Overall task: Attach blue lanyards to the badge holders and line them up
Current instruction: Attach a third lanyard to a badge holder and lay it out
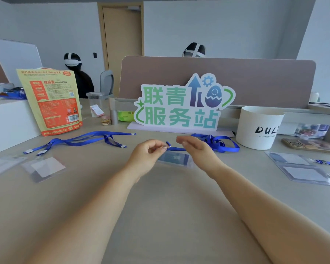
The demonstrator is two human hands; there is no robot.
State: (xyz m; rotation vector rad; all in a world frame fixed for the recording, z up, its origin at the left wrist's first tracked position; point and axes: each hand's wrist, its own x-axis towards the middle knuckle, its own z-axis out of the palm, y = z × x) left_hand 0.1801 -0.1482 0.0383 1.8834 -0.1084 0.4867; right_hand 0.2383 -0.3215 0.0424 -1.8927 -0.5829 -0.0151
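Table (160, 197), smooth beige, carries a flat woven blue lanyard (176, 149) at mid-desk, its long axis running left-right and its right end bunched. Left hand (149, 149), wrist raised, pinches the clip end (168, 144). Right hand (195, 148) hovers alongside, fingers loosely curved. Clear rectangular badge holder (174, 159) lies just beneath them.

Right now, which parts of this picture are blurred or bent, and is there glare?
Head view: left hand, right hand and the badge holder between them are smeared; the sign is sharp; the wide lens bows the divider; soft light, no strong glare.
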